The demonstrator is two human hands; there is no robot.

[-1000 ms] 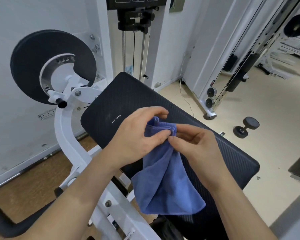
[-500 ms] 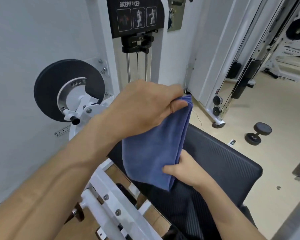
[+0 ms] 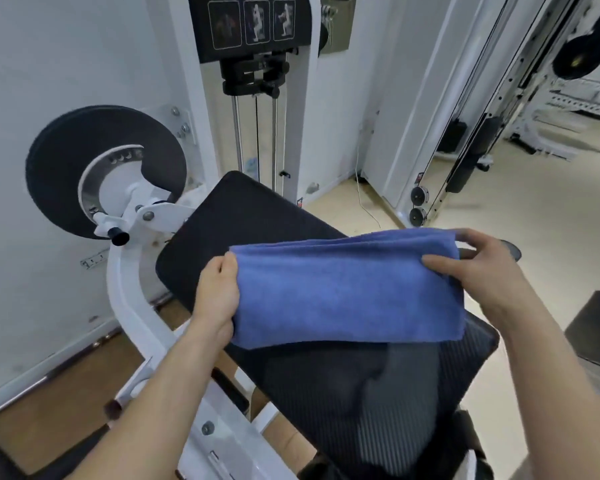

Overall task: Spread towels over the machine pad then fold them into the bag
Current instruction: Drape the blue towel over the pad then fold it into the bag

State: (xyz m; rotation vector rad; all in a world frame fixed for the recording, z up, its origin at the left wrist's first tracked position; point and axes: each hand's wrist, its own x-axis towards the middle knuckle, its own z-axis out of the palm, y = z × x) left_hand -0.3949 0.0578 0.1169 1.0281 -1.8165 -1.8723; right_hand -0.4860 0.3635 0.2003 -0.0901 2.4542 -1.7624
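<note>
Towel point(image 3: 347, 289) solid blue. Pad point(image 3: 243, 216) black, fine ribbed texture. Machine frame point(image 3: 129, 306) white, round disc point(image 3: 66, 157) black, floor point(image 3: 534, 244) beige.

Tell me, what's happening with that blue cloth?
A person is holding a blue towel stretched wide between two hands. The left hand grips one end and the right hand pinches the other. The towel hangs just over the black pad of a gym machine and does not look laid flat on it yet. No bag shows in the picture.
</note>
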